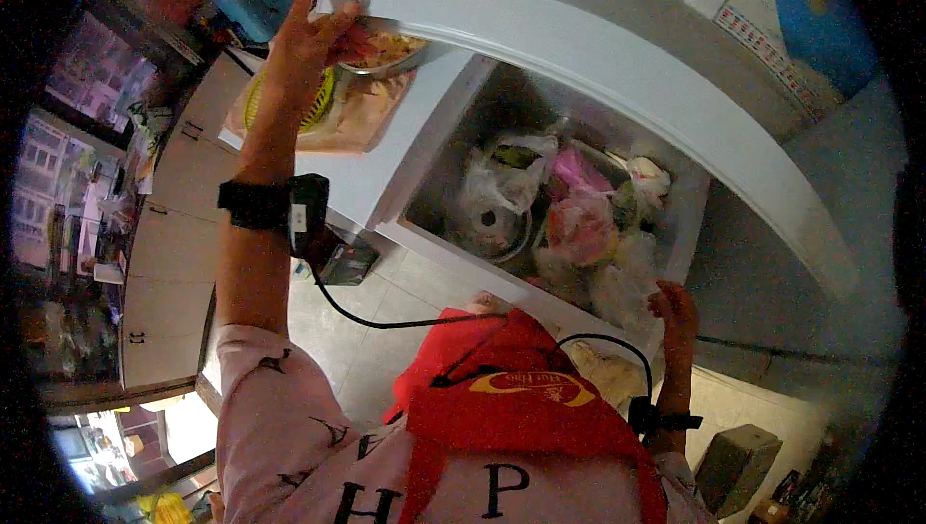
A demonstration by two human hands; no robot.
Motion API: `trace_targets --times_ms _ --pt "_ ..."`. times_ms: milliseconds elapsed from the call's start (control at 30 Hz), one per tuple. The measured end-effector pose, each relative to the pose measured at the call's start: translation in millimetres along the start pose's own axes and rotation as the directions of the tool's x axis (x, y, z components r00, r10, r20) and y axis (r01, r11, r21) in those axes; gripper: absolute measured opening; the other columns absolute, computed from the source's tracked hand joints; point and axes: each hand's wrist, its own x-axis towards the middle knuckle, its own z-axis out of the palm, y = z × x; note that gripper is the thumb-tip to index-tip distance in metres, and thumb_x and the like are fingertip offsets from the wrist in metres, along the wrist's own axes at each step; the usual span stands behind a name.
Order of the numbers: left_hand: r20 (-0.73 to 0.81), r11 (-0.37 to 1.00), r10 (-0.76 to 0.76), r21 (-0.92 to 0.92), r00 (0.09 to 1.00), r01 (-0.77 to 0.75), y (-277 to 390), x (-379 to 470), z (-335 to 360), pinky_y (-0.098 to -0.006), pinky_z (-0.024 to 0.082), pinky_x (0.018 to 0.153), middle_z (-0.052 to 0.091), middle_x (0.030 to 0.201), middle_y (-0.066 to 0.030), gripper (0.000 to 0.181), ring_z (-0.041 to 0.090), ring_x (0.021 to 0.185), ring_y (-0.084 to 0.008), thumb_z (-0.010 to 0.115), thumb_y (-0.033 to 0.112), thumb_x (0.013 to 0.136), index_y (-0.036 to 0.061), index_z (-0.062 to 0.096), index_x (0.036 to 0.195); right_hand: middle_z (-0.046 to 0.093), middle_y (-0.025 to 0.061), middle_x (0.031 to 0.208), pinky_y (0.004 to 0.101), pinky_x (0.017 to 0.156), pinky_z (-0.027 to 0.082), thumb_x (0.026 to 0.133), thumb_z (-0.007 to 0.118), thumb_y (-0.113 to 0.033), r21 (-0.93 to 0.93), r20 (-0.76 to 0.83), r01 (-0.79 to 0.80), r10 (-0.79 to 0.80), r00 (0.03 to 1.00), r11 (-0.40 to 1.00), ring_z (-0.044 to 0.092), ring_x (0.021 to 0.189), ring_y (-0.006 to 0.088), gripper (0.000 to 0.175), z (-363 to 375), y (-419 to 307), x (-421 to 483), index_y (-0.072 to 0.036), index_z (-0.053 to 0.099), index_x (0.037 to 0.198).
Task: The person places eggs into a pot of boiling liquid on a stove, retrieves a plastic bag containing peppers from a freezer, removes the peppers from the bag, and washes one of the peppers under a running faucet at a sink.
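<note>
Before me is a white chest freezer (pixel 463 264) with its compartment uncovered. Its raised white lid (pixel 550 39) curves across the view. My left hand (pixel 315 36) is at the lid's left corner, with thumb and fingers spread around the edge. My right hand (pixel 676 311) is over the freezer's near right corner, fingers bent beside a clear plastic bag (pixel 626 282). Whether it grips the bag does not show. Inside lie a pink bag (pixel 579 227), a clear bag (pixel 510 180) with something green, and a round lidded container (pixel 495 235) wrapped in plastic.
On the freezer's left top stand a yellow-green basket (pixel 318 104) and a metal tray of food (pixel 391 50), over brown paper or board (pixel 372 112). Beige cabinets (pixel 173 249) line the left side. A cable runs across my red apron (pixel 521 408). A grey box (pixel 738 466) stands lower right.
</note>
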Motion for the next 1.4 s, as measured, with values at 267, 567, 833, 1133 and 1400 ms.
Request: trace_targets --times_ms 267,567,833,1133,1400 --pt "-0.08 0.991 -0.005 -0.132 0.997 -0.006 -34 -20 -24 -0.0329 0.052 0.074 0.062 0.089 -0.0088 0.064 0.061 0.083 -0.0175 0.06 0.024 0.085 0.0098 0.028 0.139 0.063 0.0084 0.084 0.0279 0.064 0.046 0.088 0.056 -0.022 -0.113 -0.01 0.068 -0.07 0.998 0.991 0.059 0.073 0.0148 0.028 9 -18 -3 -0.003 0.058 0.108" --pt "-0.016 0.749 -0.565 -0.429 0.825 0.505 -127 -124 -36 -0.0275 0.05 0.067 0.055 0.07 -0.0027 0.055 0.056 0.069 -0.0126 0.056 0.025 0.088 0.0103 0.034 0.136 0.061 0.0056 0.083 0.0269 0.065 0.046 0.085 0.06 -0.015 -0.049 -0.002 0.066 -0.066 0.998 0.997 0.057 0.073 0.0129 0.026 18 -19 -3 -0.003 0.058 0.107" --pt "0.129 0.911 -0.413 0.077 0.902 0.406 -239 -225 -37 -0.0271 0.049 0.061 0.059 0.075 -0.0042 0.051 0.06 0.071 -0.0152 0.051 0.022 0.091 0.0125 0.032 0.138 0.059 0.0023 0.08 0.0262 0.066 0.046 0.081 0.064 -0.008 -0.127 -0.018 -0.075 0.073 0.997 0.989 0.055 0.071 0.0107 0.027 25 -27 1 -0.007 0.059 0.107" --pt "0.218 0.642 -0.702 -0.218 0.678 0.735 -153 -170 7 -0.0263 0.048 0.068 0.06 0.09 -0.0077 0.062 0.06 0.082 -0.0151 0.056 0.034 0.088 0.0094 0.03 0.138 0.062 0.004 0.083 0.0267 0.063 0.047 0.084 0.062 -0.014 -0.061 0.02 -0.067 0.068 0.997 0.996 0.058 0.075 0.0117 0.025 26 -26 12 -0.008 0.059 0.108" --pt "0.267 0.564 -0.737 -0.264 0.621 0.783 -160 -193 4 -0.0249 0.048 0.066 0.061 0.092 -0.0085 0.06 0.061 0.08 -0.0151 0.056 0.034 0.088 0.0099 0.032 0.137 0.062 0.0055 0.093 0.0287 0.067 0.047 0.087 0.057 -0.029 -0.139 0.019 -0.18 0.185 0.983 0.974 0.059 0.079 0.014 0.034 46 -38 85 -0.005 0.058 0.111"
